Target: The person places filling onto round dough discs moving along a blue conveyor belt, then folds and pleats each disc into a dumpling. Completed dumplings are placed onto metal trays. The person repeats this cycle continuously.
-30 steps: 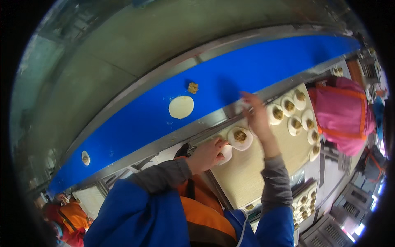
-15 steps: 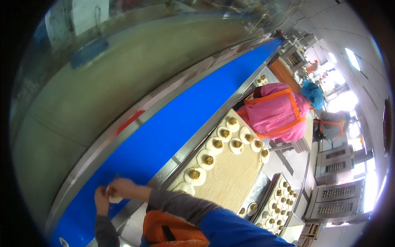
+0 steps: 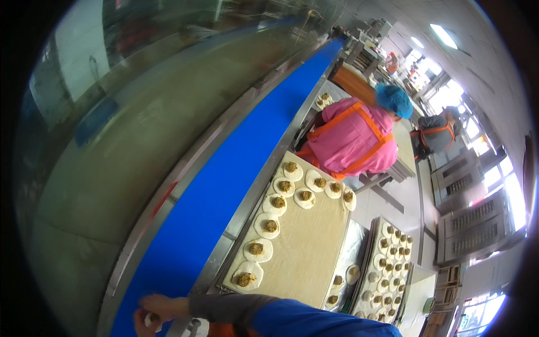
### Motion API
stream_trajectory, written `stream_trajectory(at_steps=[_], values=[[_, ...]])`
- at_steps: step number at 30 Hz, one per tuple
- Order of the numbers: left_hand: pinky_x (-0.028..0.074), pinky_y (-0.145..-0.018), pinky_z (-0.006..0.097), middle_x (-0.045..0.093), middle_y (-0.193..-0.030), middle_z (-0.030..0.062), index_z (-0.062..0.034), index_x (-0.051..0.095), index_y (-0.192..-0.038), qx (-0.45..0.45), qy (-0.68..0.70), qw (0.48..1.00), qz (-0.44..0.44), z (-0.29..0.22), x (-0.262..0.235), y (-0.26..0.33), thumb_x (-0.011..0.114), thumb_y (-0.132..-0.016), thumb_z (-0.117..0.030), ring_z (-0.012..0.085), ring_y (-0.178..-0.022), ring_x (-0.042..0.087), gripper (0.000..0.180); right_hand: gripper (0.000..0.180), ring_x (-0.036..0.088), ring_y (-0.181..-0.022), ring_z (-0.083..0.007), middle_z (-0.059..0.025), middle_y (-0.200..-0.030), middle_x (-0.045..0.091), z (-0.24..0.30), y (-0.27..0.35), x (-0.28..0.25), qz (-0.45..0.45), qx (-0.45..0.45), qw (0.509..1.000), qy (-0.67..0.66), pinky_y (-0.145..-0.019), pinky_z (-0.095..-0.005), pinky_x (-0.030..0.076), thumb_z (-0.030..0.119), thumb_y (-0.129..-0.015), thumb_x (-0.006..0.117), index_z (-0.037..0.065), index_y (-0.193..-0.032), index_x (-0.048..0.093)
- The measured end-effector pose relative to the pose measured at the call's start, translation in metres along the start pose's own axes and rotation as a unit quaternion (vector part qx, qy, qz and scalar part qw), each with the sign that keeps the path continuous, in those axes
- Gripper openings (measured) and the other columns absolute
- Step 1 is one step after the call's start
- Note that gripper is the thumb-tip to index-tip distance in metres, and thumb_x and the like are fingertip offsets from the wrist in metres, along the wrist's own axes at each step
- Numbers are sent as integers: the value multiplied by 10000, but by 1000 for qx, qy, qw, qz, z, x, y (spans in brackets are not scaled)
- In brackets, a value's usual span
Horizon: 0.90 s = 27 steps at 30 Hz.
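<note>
Over the near end of the blue conveyor belt (image 3: 210, 208), both hands are together at the lower left. Between their fingers is a small white piece of dough (image 3: 150, 320), partly covered. My right hand (image 3: 168, 306) curls over it from above, its arm in a grey cuff and blue sleeve. My left hand (image 3: 142, 324) grips it from the left side, cut off by the picture's lower edge. Right of the belt lies a tray (image 3: 309, 241); flat dough rounds (image 3: 261, 250), each topped with a brown-green filling, line its left and far edges.
A metal rail (image 3: 224, 253) separates belt and tray. Another tray of filled rounds (image 3: 387, 269) stands to the right, beside loose rounds on a silvery surface (image 3: 351, 253). A co-worker in pink (image 3: 351, 137) bends by the tray's far end; another person (image 3: 435, 132) is farther back.
The view has shifted, so the hands sit lower in the picture and more of the tray shows. Both hands remain together on the dough.
</note>
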<state>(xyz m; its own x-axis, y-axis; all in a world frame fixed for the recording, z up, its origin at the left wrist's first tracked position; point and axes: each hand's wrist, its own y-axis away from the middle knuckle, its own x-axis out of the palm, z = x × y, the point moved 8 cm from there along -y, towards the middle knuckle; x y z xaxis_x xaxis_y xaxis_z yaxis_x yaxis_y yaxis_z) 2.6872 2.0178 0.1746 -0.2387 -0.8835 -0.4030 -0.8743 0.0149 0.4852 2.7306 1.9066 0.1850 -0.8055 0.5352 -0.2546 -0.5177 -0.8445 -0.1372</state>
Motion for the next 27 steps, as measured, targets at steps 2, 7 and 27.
stream_trajectory(at_steps=[2, 7, 27], values=[[480, -917, 349, 574, -1176, 131, 3, 509, -1242, 40, 4, 999, 23, -47, 2, 11, 693, -856, -235, 205, -1130, 558, 489, 419, 644, -972, -303, -141, -1088, 649, 22, 23, -23, 3, 37, 993, -113, -798, -419, 506, 233, -854, 724, 28, -1194, 589], [471, -1003, 368, 501, -1368, 146, -15, 412, -1404, 136, 223, 954, 148, -162, 94, 19, 633, -913, -80, 228, -1234, 530, 543, 572, 652, -1074, -258, -155, -1206, 642, 49, 172, -120, -114, 180, 969, -126, -907, -363, 557, 210, -877, 729, 53, -1371, 487], [491, -818, 286, 654, -1044, 70, -36, 580, -1171, 26, 167, 968, 183, -220, 295, 83, 505, -1027, -119, 148, -957, 620, 183, 550, 670, -920, -331, -194, -1042, 660, -12, 657, -355, -585, 561, 545, 216, -786, -428, 545, 462, -893, 682, 4, -1187, 598]])
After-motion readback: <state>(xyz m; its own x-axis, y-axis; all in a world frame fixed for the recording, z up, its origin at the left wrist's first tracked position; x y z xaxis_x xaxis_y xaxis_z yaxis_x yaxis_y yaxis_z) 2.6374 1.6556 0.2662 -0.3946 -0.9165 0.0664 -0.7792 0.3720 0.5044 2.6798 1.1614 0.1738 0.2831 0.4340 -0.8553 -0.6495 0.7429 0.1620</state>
